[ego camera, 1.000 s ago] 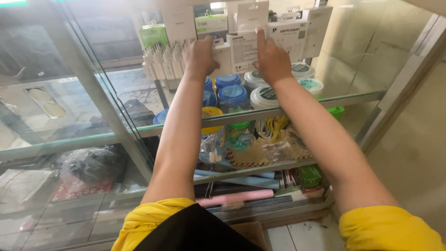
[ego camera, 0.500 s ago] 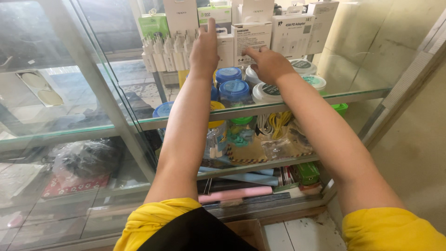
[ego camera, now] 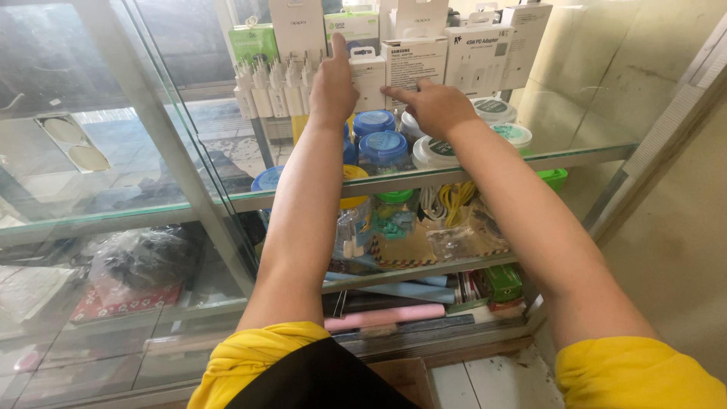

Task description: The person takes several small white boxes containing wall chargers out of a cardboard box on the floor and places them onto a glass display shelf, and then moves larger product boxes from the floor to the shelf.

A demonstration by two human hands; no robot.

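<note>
Both my arms reach into a glass display cabinet. My left hand (ego camera: 333, 89) rests with its fingers up against a small white box (ego camera: 369, 76) standing on the top glass shelf (ego camera: 575, 155). My right hand (ego camera: 433, 106) touches the lower edge of a larger white adapter box (ego camera: 414, 62) beside it, its index finger stretched left along the box. Neither hand visibly encloses a box. Round blue-lidded tubs (ego camera: 383, 148) and white tubs (ego camera: 509, 133) sit just below and in front of the hands.
More white boxes (ego camera: 485, 57) and a row of white chargers (ego camera: 269, 87) stand at the back of the shelf. Lower shelves hold jars, bagged cables (ego camera: 447, 208), a pink roll (ego camera: 386, 316) and a green item (ego camera: 555, 178). Glass panes and a metal frame (ego camera: 163, 136) lie left; a wall stands right.
Both hands dropped from higher boxes to the boxes on the shelf. My right hand came down and turned flatter; the camera view tilted up slightly.
</note>
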